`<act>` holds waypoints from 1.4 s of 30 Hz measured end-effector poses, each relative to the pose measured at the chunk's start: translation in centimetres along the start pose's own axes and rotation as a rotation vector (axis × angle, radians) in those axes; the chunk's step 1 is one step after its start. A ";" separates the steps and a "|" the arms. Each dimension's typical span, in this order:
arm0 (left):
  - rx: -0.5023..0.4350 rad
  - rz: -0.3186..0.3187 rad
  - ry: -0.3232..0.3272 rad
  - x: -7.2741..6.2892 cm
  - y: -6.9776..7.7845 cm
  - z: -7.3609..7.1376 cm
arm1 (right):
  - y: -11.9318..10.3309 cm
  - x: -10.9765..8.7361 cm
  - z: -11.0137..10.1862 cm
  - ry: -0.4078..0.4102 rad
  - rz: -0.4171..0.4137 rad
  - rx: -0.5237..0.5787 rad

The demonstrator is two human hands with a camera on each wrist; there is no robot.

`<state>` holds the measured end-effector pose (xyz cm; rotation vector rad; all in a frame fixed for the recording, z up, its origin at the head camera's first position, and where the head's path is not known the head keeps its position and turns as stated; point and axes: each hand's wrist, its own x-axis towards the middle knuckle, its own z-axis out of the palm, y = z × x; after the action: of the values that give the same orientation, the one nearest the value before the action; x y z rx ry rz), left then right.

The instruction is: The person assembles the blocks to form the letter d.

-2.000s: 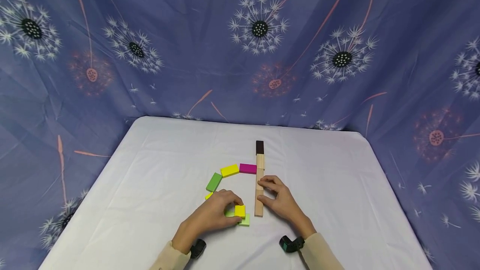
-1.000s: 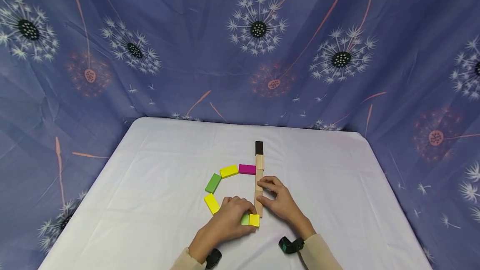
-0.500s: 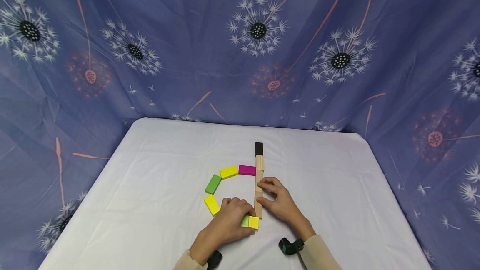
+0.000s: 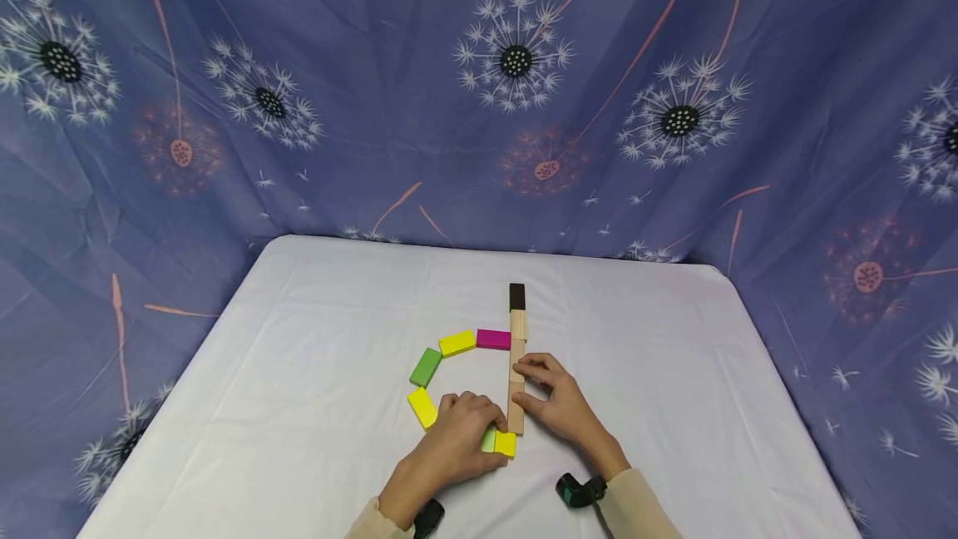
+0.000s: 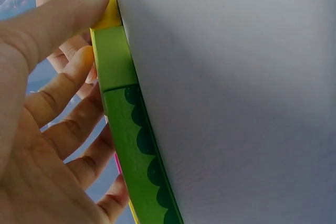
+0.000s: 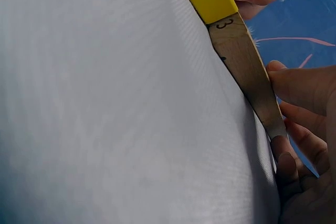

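Observation:
In the head view, the left hand (image 4: 462,437) pinches a small yellow block (image 4: 505,444) between thumb and fingers, at the lower end of a row of plain wooden blocks (image 4: 516,406). Against its left side lies a light green block (image 4: 488,440), partly covered by that hand. The left wrist view shows the thumb on the yellow block (image 5: 111,11) and a darker green block (image 5: 139,150) further along. Thumb and fingertips of the right hand (image 4: 560,398) touch the wooden row from its right side. A wooden block (image 6: 244,66) meets the yellow one in the right wrist view.
A black block (image 4: 517,296) tops the wooden row. From the row, a magenta block (image 4: 494,340), a yellow block (image 4: 457,343), a green block (image 4: 426,368) and another yellow block (image 4: 422,407) curve leftward. All lie on a white-covered table (image 4: 337,339) before a patterned blue curtain (image 4: 389,106).
My left hand has carried the small yellow block right and toward me, to the lower end of the wooden row, then shifted it slightly left. The right hand has kept its place.

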<state>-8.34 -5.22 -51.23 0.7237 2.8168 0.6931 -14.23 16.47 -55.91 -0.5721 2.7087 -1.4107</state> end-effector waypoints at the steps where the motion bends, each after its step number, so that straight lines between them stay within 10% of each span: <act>1: 0.001 -0.001 0.002 0.0 0.0 0.0 | 0.0 0.0 0.0 0.000 0.000 -0.001; 11: -0.012 -0.003 0.012 0.0 -0.3 -0.2 | 0.1 0.2 0.0 0.009 -0.017 0.000; 16: -0.043 0.050 0.114 -0.6 -1.0 -1.0 | 0.3 0.4 -0.3 0.002 -0.007 -0.014; 42: 0.037 -0.145 0.372 -5.5 -11.3 -6.3 | 0.0 -0.9 -2.0 0.026 0.041 0.028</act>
<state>-9.83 -19.17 -50.81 0.4245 3.1831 0.8273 -13.84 18.33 -54.90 -0.4969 2.6998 -1.4538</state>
